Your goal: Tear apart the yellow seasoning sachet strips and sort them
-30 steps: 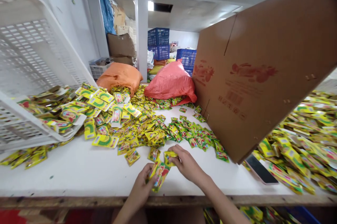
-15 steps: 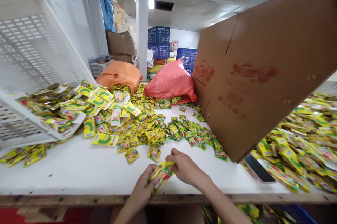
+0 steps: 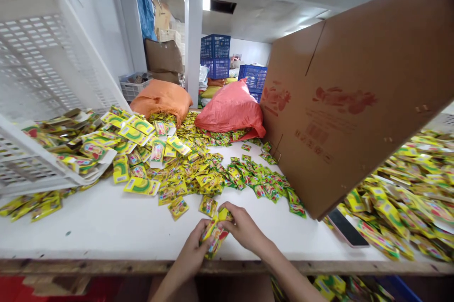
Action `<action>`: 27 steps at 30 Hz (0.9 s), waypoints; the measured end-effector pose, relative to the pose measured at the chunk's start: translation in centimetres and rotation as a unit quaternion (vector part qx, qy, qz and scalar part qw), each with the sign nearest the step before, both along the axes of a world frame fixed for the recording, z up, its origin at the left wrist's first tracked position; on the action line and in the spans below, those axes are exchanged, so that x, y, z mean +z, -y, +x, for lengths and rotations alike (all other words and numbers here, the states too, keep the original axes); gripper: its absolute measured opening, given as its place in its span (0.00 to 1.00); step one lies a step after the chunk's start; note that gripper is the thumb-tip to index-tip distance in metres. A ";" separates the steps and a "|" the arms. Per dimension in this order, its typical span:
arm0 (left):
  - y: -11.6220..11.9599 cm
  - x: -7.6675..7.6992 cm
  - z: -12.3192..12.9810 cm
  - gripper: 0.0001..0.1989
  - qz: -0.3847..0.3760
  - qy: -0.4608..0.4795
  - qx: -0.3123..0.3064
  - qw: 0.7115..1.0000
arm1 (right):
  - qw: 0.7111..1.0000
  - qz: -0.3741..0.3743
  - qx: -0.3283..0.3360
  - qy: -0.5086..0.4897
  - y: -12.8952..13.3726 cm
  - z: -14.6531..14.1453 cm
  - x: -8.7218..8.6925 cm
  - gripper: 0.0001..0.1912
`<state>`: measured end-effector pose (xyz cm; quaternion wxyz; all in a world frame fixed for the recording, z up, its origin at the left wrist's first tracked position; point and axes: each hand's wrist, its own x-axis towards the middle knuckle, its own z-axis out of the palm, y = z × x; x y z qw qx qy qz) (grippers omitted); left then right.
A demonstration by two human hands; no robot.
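Note:
Near the front edge of the white table (image 3: 117, 226), my left hand (image 3: 196, 245) grips a yellow, green and red pack (image 3: 215, 240) by its left side. My right hand (image 3: 238, 226) pinches a small yellow packet (image 3: 224, 214) at the pack's upper end. Just beyond my hands lie loose yellow sachets (image 3: 207, 205), part of a larger heap. Green sachets (image 3: 262, 181) spread to the right of that heap. Flat yellow boxes (image 3: 136, 132) lie at the left, some spilling from a tilted white basket (image 3: 64, 169).
A large cardboard box (image 3: 340, 80) leans at the right, with a phone (image 3: 347, 228) by its lower corner. More yellow packs (image 3: 397, 202) are piled beyond it. An orange sack (image 3: 161, 99) and a red sack (image 3: 232, 108) lie at the back.
My right hand has shifted slightly left, and the small yellow packet now shows between its fingers at the top of the pack. My left hand still holds the pack.

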<state>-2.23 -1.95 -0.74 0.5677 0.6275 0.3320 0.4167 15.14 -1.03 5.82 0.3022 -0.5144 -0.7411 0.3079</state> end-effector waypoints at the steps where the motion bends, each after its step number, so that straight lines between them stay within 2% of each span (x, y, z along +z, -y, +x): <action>1: 0.0 0.0 -0.1 0.10 -0.004 0.007 0.004 1.000 | 1.000 0.011 -0.006 -0.021 0.1 -0.1 -0.2 0.15; 3: -0.1 0.0 -0.2 0.11 -0.022 0.027 0.009 0.999 | 0.997 0.036 -0.029 -0.062 0.2 -0.1 -0.7 0.19; 7: -0.3 -0.1 -0.4 0.14 -0.066 0.072 -0.003 0.995 | 0.992 0.081 -0.086 -0.039 0.2 0.3 -1.4 0.06; 11: -0.5 -0.4 -0.3 0.14 -0.081 0.093 -0.011 0.992 | 0.986 0.128 -0.109 0.012 0.5 0.2 -1.4 0.04; 19: -0.5 -0.2 -0.5 0.16 -0.076 0.104 -0.037 0.991 | 0.987 0.095 -0.119 0.046 -0.2 0.0 -1.0 0.06; 27: -0.3 0.3 -0.4 0.15 -0.085 0.112 -0.044 0.989 | 0.994 0.083 -0.067 0.013 -0.3 0.0 0.1 0.04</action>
